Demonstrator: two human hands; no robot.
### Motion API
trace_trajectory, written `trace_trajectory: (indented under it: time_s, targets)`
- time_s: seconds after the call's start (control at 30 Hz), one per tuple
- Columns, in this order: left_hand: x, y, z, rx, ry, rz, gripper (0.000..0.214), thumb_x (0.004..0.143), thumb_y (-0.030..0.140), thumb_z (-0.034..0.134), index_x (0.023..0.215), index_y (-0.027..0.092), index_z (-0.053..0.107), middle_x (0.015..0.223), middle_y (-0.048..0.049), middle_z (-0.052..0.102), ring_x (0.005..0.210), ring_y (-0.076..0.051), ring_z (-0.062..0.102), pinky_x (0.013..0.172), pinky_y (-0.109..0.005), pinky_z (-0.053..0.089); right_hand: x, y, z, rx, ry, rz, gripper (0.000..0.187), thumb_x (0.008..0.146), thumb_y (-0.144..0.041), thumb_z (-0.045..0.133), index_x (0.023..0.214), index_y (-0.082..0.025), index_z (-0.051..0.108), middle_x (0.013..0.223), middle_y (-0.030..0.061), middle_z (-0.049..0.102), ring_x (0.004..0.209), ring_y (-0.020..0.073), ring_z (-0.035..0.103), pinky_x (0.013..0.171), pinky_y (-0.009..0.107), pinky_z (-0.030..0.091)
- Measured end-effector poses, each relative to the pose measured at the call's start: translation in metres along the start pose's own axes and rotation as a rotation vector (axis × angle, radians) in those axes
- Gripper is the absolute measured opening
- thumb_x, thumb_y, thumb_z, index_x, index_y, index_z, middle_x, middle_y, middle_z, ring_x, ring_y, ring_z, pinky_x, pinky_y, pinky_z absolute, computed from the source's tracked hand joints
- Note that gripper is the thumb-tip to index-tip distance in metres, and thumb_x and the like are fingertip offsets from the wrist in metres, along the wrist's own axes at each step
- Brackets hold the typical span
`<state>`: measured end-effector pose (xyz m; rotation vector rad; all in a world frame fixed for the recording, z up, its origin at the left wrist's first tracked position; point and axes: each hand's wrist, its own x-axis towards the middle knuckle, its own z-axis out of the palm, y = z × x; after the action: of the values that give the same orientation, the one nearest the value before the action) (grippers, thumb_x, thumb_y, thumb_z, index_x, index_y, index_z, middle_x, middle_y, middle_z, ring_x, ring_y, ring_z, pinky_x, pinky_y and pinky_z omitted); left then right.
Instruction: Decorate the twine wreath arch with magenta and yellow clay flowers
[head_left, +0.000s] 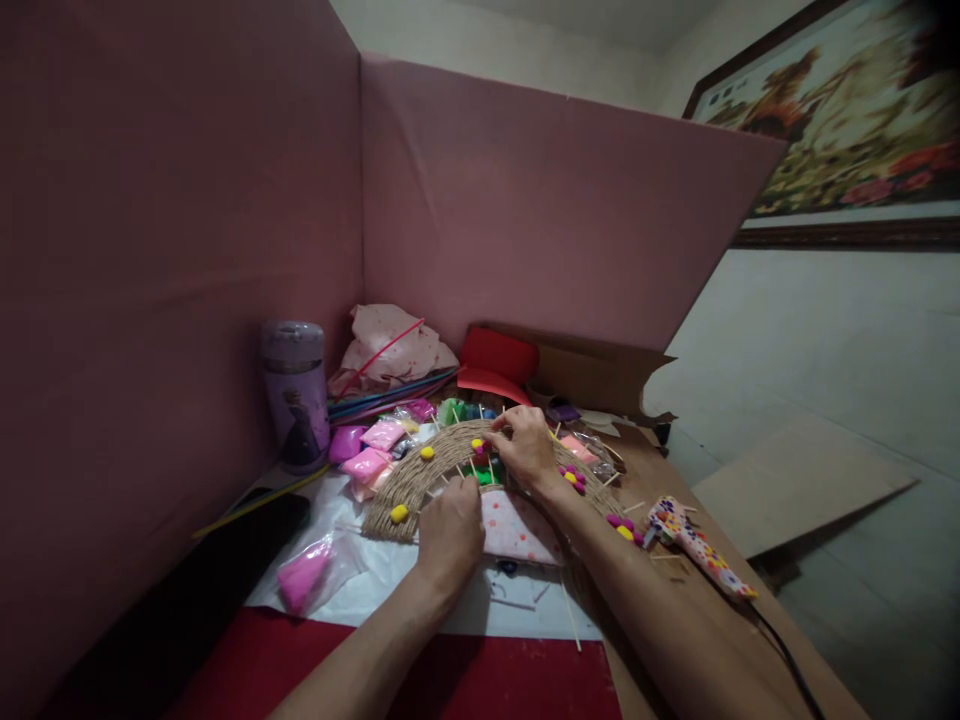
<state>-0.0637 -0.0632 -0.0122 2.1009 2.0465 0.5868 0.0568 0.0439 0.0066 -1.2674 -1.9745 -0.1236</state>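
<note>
Arch (448, 446) lies mid-frame; left hand (453, 525), half-curled at its inner edge, perhaps steadies it, while right hand (525, 446), fingers bent, meets a flower (478, 446); either's grip, I can't tell

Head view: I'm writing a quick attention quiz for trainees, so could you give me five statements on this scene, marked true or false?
1. The right hand is at a flower on the arch. True.
2. The tumbler stands to the right of the arch. False: it stands to the left.
3. The left hand is on the tumbler. False: it is at the arch's inner edge.
4. A framed picture hangs on the wall. True.
5. The glue gun lies to the right of the arch. True.
</note>
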Motion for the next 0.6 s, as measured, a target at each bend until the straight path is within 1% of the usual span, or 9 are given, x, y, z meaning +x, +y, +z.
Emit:
trace_trajectory:
  time_s: [0.13,0.23,0.33,0.43,0.6]
  targets:
    - [0.0,-0.001,0.002,-0.007,0.012,0.009,0.026,0.081,0.006,0.038,0.093,0.018,0.057,0.093,-0.0073,0.063,0.085,-0.02,0.061,0.064,-0.029,0.04,-0.002,0.001,0.003,-0.011,-0.004,-0.006,0.01,0.073,-0.028,0.068,0.069,-0.02,0.064,0.081,0.0063,0.061,0.086,0.0233,0.049,0.079,0.036,0.039]
    - [0.0,-0.001,0.004,-0.01,0.031,0.013,0.025,0.082,0.008,0.037,0.092,0.018,0.058,0.092,-0.0069,0.063,0.084,-0.02,0.062,0.063,-0.029,0.039,-0.002,0.002,0.002,0.007,0.036,-0.011,0.011,0.076,-0.03,0.065,0.07,-0.02,0.064,0.081,0.0063,0.061,0.086,0.0235,0.049,0.078,0.036,0.038]
    - [0.001,-0.001,0.004,-0.002,0.034,0.012,0.025,0.081,0.007,0.038,0.092,0.018,0.058,0.092,-0.0069,0.063,0.083,-0.021,0.062,0.061,-0.029,0.039,-0.005,0.002,0.0,-0.035,0.066,-0.027,0.01,0.079,-0.028,0.061,0.072,-0.02,0.064,0.083,0.0068,0.061,0.087,0.0234,0.048,0.078,0.036,0.037]
    - [0.001,0.0,0.003,0.003,0.026,0.011,0.027,0.079,0.005,0.039,0.093,0.018,0.058,0.093,-0.007,0.063,0.083,-0.021,0.062,0.062,-0.029,0.04,-0.009,0.0,0.0,-0.122,0.059,-0.075,0.005,0.077,-0.023,0.06,0.075,-0.019,0.062,0.088,0.0071,0.06,0.09,0.0233,0.046,0.08,0.036,0.035]
    - [0.0,0.0,0.002,-0.017,0.021,0.008,0.025,0.085,0.011,0.036,0.095,0.018,0.058,0.094,-0.008,0.062,0.086,-0.02,0.061,0.065,-0.029,0.041,-0.015,-0.004,-0.002,-0.203,0.031,-0.179,0.004,0.078,-0.023,0.059,0.077,-0.019,0.06,0.089,0.0064,0.059,0.092,0.0237,0.044,0.081,0.037,0.032]
